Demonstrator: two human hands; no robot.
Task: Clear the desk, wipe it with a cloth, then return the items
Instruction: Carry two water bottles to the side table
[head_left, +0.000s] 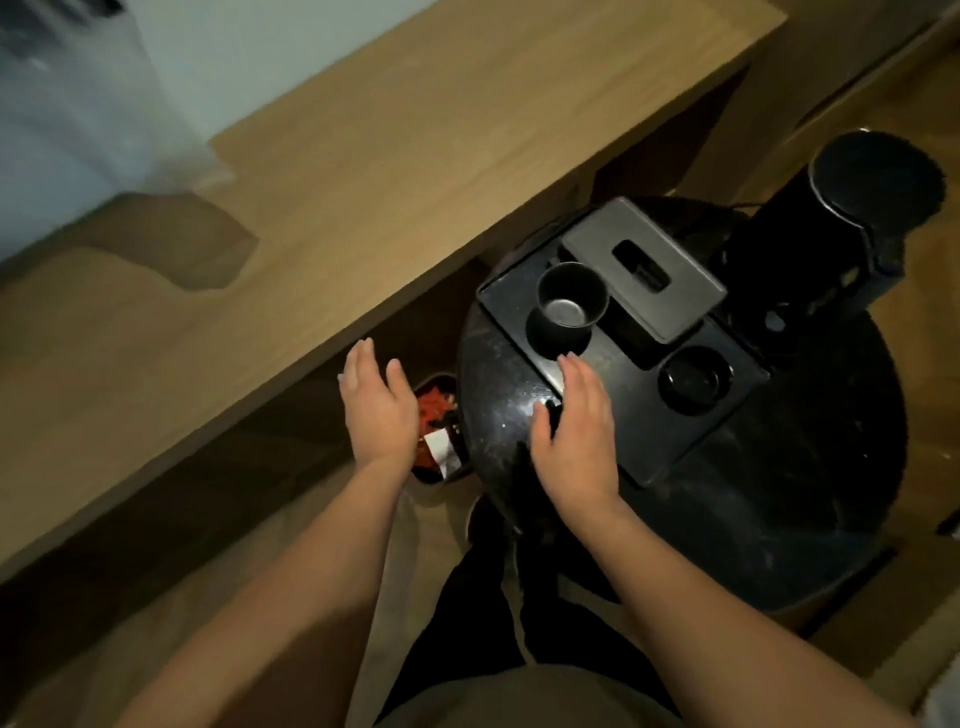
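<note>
Both grips hang wide, holding nothing: left hand beside the counter, right hand over the tray on the stool. Counter bare; returning seems next, so I'd lift the tray level.

A: How many things on the stool?

B: 1 tray, holding 1 cup, 1 dish and 1 grey box.

A: And elsewhere?

B: 1 desk, 1 bin under it, 1 black cylinder. My 2 hands: left, right.
</note>
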